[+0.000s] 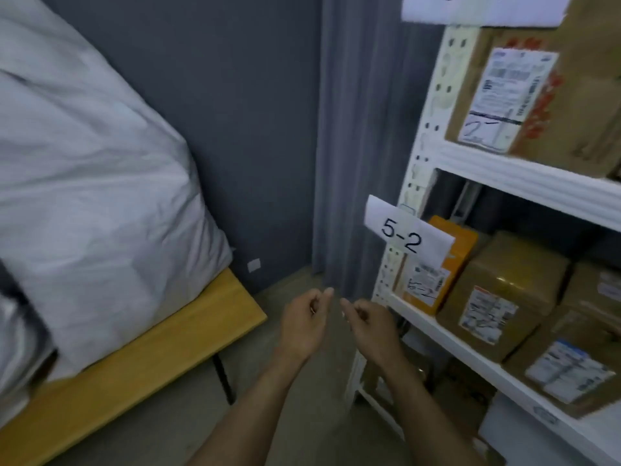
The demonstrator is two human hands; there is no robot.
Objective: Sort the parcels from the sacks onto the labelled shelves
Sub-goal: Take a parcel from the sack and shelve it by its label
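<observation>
Head camera gives me both hands empty. The left hand (302, 327) and the right hand (373, 327) hang side by side, close but not touching, with their fingers loosely curled round nothing.

Just to the right of the right hand stands the white rack (504, 171). On its post, up and right of the hands, I read a paper tag (403, 235) marked 5-2. On the shelf behind that tag an orange parcel (465, 243) stands upright at the near end. A brown box (510, 274) sits just beside it, and further right are more boxes (578, 334), each with a white shipping label. One shelf higher sits a large box (584, 62), also labelled.

Well off to the left of the left hand, a bulging white sack (84, 183) lies on a wooden table (151, 368). I cannot see what is inside it.
</observation>
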